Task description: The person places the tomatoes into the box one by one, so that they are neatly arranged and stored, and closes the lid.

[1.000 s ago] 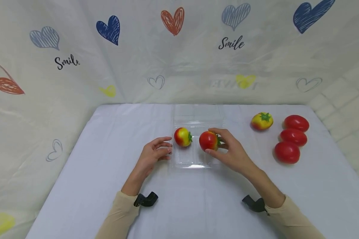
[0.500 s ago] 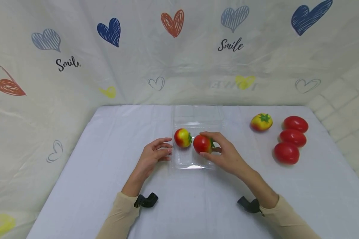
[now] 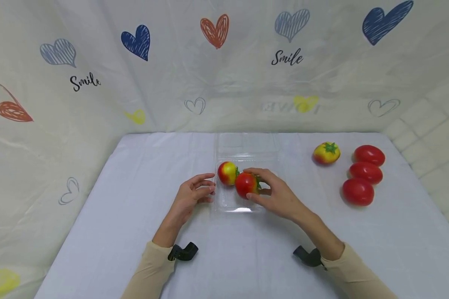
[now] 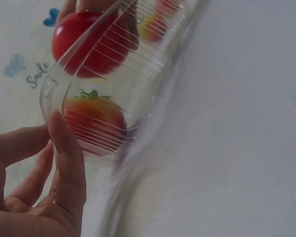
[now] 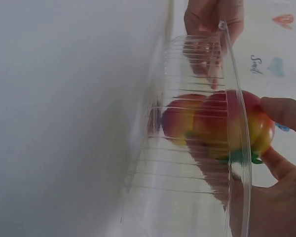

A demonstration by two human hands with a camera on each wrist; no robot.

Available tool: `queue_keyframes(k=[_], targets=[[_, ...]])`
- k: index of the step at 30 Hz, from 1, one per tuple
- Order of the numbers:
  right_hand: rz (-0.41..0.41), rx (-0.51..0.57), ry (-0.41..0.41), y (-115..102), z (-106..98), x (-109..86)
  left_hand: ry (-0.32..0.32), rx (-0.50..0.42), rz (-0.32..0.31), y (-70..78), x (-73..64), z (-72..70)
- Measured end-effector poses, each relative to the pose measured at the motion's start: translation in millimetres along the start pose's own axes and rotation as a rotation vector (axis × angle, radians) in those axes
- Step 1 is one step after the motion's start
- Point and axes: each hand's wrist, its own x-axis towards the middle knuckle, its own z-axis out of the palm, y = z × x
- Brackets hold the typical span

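My right hand (image 3: 278, 195) grips a red and yellow toy tomato (image 3: 245, 185) with a green leafy top, thumb at the near side and fingers at the far side. It is over the clear plastic clamshell box (image 3: 236, 209); contact with the base cannot be told. Inside, against the left wall, lies another toy tomato (image 3: 227, 173), its leafy end facing right. My left hand (image 3: 190, 195) is at the box's left side, fingers loosely bent. In the left wrist view its fingertips (image 4: 56, 121) touch the rim. The right wrist view shows the held tomato through the clear wall.
The box's lid (image 3: 247, 143) lies open toward the back. To the right sit a yellow and red toy tomato (image 3: 326, 153) and a column of red ones, the nearest (image 3: 358, 192) largest in view. A white cloth (image 3: 134, 199) covers the table; a printed curtain (image 3: 164, 83) hangs behind.
My right hand has carried the held tomato left and slightly nearer, beside the one in the box. The left hand has stayed at the box's left edge.
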Motion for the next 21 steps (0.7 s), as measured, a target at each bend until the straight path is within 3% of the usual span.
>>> queue_keyframes(k=[21], targets=[[-0.006,-0.018,-0.042,-5,12,3.5,0.005,0.01,0.009,0.9,-0.8,-0.5]])
